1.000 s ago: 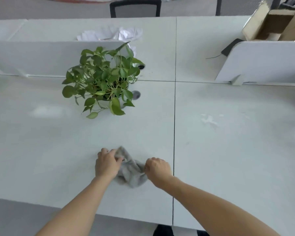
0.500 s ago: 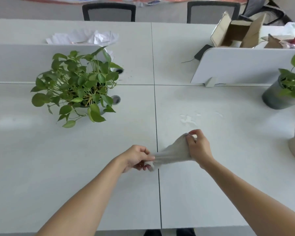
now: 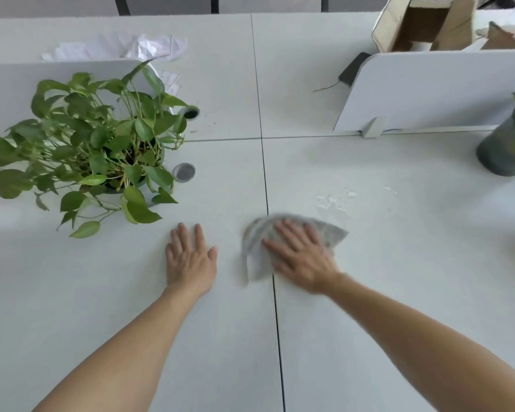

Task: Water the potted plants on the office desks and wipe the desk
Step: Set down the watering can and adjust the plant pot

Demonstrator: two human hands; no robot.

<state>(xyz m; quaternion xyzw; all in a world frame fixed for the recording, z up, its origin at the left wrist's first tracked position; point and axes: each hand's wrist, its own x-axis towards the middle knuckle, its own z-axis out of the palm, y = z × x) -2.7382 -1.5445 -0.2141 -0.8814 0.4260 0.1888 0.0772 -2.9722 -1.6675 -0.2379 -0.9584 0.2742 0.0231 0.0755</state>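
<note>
- the right hand lies flat on the grey cloth, with the fingers straight and spread. it presses the cloth on the table and does not grip it.
- the left hand rests flat on the bare table beside it, fingers straight, holding nothing. it seems to support the body.
- the cloth lies across the seam between two table tops, partly under the palm.
- just beyond the cloth is a small water spill, not yet wiped.
- to wipe well, the person should push the cloth forward over the spill with even pressure. the palm should stay in the middle so that the edges do not fold under.
- the leafy potted plant stands to the left and the dark pot at the right edge. both are well apart from the cloth, so wide strokes should stop before them.
</note>
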